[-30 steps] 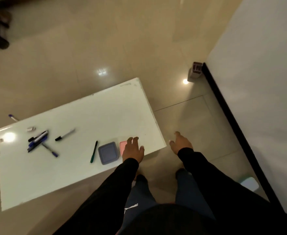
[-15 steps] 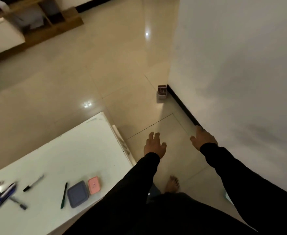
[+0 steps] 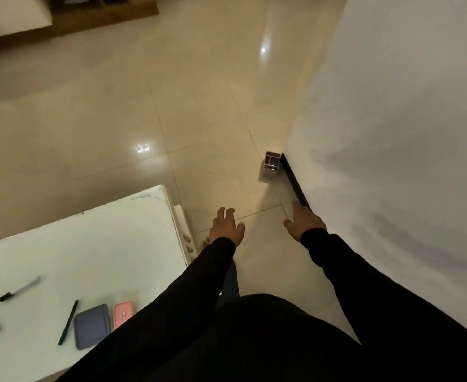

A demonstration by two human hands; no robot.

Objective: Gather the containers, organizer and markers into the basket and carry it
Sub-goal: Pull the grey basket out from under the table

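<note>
Both arms in black sleeves reach forward and down over the tiled floor; the left hand point(image 3: 226, 226) hangs palm down with fingers spread and loosely bent, holding nothing; the right hand point(image 3: 305, 222) is also empty, fingers relaxed, thumb splayed inward, just beside the dark skirting of the wall; the organizer point(image 3: 271, 164) stands on the floor ahead of the right hand, against the wall corner; behind and left of the left hand, on the white bench point(image 3: 102, 244), lie the grey container point(image 3: 92, 326), the pink container point(image 3: 123, 315) touching it, and scattered markers point(image 3: 68, 322).
</note>
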